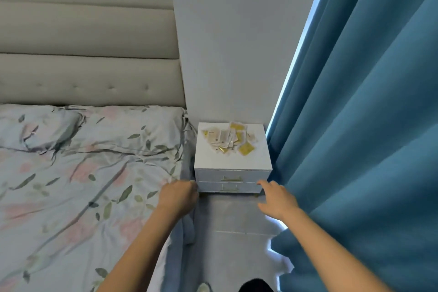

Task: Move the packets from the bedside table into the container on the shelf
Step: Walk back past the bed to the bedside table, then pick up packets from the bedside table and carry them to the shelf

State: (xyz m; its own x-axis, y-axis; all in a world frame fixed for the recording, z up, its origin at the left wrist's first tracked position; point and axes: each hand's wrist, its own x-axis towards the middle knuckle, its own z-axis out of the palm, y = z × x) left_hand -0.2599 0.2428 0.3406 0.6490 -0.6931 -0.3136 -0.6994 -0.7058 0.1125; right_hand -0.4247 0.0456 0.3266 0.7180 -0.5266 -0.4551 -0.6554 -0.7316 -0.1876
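Reaching toward the bedside table [233, 161] with both hands, neither holding anything yet. Left hand [177, 194] low by the table's front left corner, next to the bed [83, 173], fingers curled loosely under, empty. Right hand [276, 197] by the front right corner, close to the curtain [355, 125], fingers fairly straight and slightly spread, pointing at the drawers [231, 182], empty too. Packets [228, 138] heaped in a loose pile on the tabletop, toward the back and a little right of centre, white and yellow mixed, some overlapping, one yellow one lying at the pile's front right edge. Both hands apart from the pile, below tabletop level in this view. No container or shelf in sight, so probably elsewhere in the room.

Judged as the approach, with nothing yet moved. To do it well: lift both hands above the tabletop, then bring them in from either side of the heap and sweep it together into a compact stack rather than picking singles. Thin, slick packets likely to slide and fan out, so cup from below at the edges and press lightly from above. Worth checking for strays near the back wall and beside the curtain before turning away.
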